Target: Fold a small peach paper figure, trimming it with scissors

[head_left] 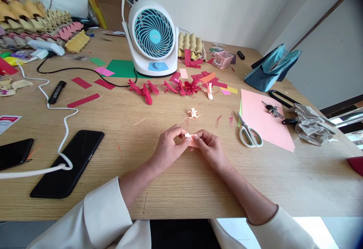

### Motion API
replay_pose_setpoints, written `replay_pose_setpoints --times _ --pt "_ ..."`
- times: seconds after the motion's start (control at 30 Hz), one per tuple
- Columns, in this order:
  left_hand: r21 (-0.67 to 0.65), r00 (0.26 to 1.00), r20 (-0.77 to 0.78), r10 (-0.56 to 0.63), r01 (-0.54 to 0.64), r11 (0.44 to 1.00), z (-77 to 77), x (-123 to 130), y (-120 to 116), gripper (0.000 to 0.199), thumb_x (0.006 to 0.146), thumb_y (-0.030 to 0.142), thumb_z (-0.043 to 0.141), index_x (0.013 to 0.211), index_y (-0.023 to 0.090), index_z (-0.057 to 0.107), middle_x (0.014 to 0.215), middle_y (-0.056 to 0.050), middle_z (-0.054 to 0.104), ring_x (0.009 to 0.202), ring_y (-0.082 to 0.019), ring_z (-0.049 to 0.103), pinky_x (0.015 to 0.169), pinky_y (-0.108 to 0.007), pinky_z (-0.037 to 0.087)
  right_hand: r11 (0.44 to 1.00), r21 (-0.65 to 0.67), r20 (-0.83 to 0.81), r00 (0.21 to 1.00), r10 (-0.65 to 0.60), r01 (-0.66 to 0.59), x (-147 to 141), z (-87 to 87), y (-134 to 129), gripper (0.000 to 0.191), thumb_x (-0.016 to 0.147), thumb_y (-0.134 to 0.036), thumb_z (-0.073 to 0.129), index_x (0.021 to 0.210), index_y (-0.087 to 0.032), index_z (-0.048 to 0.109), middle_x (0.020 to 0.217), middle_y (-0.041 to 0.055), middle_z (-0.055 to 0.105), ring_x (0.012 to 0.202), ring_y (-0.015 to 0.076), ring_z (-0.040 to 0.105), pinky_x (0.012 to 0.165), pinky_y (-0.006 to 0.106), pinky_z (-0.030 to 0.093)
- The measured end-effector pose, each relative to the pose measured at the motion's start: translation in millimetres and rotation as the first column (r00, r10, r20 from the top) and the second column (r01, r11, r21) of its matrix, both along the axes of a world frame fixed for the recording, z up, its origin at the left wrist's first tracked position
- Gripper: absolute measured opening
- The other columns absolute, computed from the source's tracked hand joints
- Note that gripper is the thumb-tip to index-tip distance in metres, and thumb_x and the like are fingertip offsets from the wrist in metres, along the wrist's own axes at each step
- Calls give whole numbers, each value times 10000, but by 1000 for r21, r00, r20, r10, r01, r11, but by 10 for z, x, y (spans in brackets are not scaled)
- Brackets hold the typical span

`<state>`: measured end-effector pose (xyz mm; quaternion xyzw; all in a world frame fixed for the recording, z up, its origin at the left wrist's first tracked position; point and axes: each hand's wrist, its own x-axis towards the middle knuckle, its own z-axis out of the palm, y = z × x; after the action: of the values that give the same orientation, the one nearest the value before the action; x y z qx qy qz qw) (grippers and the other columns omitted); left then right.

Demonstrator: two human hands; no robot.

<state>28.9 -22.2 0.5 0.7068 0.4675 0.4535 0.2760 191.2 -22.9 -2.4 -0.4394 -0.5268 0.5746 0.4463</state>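
Note:
A small piece of pale pink paper [193, 142], partly folded, is pinched between my two hands above the table. My left hand [169, 146] grips its left end between thumb and forefinger. On the other side, my right hand [210, 147] has its thumb on the paper, with the fingers curled behind it. Just beyond my hands lies a pale folded paper figure [193, 113]. Farther back sit several red folded paper figures [146, 92] and another pale one [210, 91]. To the right, scissors [249, 132] with white handles rest partly on a pink paper sheet [265, 124].
A white fan [154, 37] stands at the back. Red paper strips [83, 100] and a black marker [57, 92] lie left. A white cable [66, 128] crosses a black phone [69, 166]. Keys [272, 110], crumpled paper [312, 124] and a blue bag [270, 69] are at right.

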Motion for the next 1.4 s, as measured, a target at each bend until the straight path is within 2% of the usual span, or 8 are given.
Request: replay_pose_setpoints --times 0.17,0.43,0.57,0.7,0.93,1.2,1.4 --pt "-15 999 45 30 -29 999 -21 6 -8 115 842 237 649 744 187 616 744 1 610 698 -130 555 662 -256 451 1000 -6 23 1000 10 -10 -5 7 2 359 789 -547 703 764 -196 637 667 -4 640 592 136 595 607 276 515" --pt "-148 995 95 9 5 989 -11 5 18 179 831 216 625 669 175 560 673 22 562 627 -108 509 582 -228 414 997 -59 -12 999 43 -44 25 -18 7 352 788 -523 714 741 -186 625 653 -18 631 582 120 606 620 252 490" --pt "-145 993 112 -46 62 987 -11 -37 47 166 853 236 612 705 177 564 690 22 544 646 -108 511 596 -228 418 979 -158 -152 982 107 -132 41 -22 6 322 772 -490 744 804 -179 668 728 -9 673 628 110 631 664 248 501" --pt "-113 992 110 -65 77 991 10 -66 64 147 844 203 606 707 175 563 720 19 557 678 -110 530 629 -232 425 955 -237 -156 977 144 -179 44 -31 13 302 746 -449 780 806 -166 693 752 7 708 614 100 646 620 222 478" --pt "-170 986 151 -73 99 980 52 -66 58 195 846 248 604 680 175 532 684 25 533 637 -104 503 585 -225 409 959 -202 -169 971 169 -201 54 -29 9 263 765 -429 772 781 -175 706 785 14 742 605 96 661 615 220 482" --pt "-154 995 17 -103 104 982 169 -109 60 184 842 188 597 664 163 555 707 18 564 666 -102 530 611 -218 420 952 -240 -115 980 165 -189 65 -41 26 270 740 -438 789 777 -176 738 778 24 751 610 108 676 608 218 475" --pt "-134 994 -41 -98 91 987 195 -115 52 157 822 148 597 672 167 551 702 21 560 665 -105 520 614 -222 422 957 -207 -96 978 186 -203 55 -7 18 257 759 -427 775 762 -175 725 756 14 738 594 100 669 592 208 466"
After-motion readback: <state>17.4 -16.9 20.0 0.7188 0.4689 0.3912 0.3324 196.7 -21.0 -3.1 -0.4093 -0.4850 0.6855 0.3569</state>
